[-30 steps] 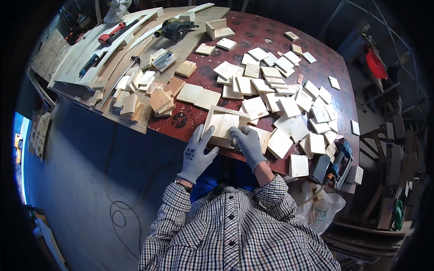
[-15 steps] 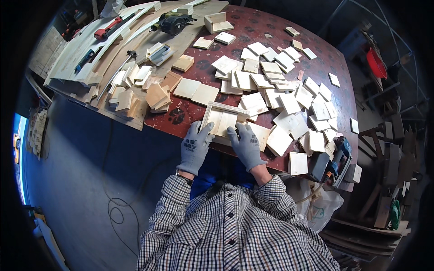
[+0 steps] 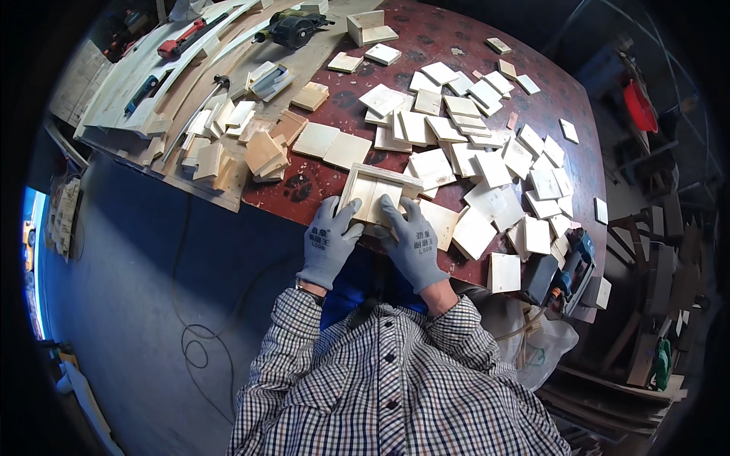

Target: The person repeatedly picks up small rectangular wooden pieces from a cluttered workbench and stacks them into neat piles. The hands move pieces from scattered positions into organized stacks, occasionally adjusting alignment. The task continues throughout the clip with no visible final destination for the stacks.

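A small wooden box (image 3: pixel 380 176) of pale plywood, with two boards side by side inside its raised walls, is at the near edge of the red table. My left hand (image 3: pixel 325 242), in a grey glove, grips its left near corner with the thumb on the inner board. My right hand (image 3: pixel 414 245), gloved alike, holds the right side, thumb pressed on the other inner board. Fingers under the box are hidden. A flat plywood piece (image 3: pixel 439 220) lies beside my right hand, and two square pieces (image 3: pixel 346 150) lie beyond the box.
Many loose wooden squares (image 3: pixel 493 169) cover the red table (image 3: pixel 426 23). A nail gun (image 3: pixel 574 266) sits at its right near corner. At left are stacked blocks (image 3: pixel 266 152), a hammer (image 3: pixel 220 80), a circular saw (image 3: pixel 295 29) and a red tool (image 3: pixel 182 44). A cable (image 3: pixel 199 334) loops on the floor.
Both thumbs have moved further in and now press on the boards inside the box. The box has tipped slightly, and the whole view has shifted a little.
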Motion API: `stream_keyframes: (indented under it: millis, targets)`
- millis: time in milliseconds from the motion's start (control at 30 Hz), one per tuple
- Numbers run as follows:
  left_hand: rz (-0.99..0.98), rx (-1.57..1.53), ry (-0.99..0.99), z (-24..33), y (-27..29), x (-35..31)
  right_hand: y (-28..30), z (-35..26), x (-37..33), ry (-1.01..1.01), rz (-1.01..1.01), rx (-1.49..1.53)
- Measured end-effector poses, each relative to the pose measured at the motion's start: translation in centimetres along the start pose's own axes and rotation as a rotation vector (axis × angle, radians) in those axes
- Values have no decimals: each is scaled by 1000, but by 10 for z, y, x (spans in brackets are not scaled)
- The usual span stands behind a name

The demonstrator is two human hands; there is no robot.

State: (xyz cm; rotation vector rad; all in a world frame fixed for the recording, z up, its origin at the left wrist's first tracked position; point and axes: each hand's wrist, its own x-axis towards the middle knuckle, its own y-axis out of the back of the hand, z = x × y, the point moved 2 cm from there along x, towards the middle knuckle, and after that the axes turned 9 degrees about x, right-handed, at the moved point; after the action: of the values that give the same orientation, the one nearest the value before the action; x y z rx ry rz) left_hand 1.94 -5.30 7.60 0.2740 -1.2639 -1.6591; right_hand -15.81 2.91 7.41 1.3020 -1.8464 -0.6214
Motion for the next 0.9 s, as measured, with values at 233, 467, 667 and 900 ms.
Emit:
stream_keyframes:
  millis: [233, 467, 667, 900]
  targets:
    - [-6, -3, -22, -12, -5, -4, 1, 14, -2, 42, -97, -27]
    - [-54, 76, -8, -11, -9, -7, 1, 14, 0, 71, -66, -39]
    - [-65, 104, -6, -11, -14, -9, -8, 22, -3, 97, -32, -98]
    - [-67, 66, 30, -12, -16, -10, -4, 14, -1, 79, -77, -126]
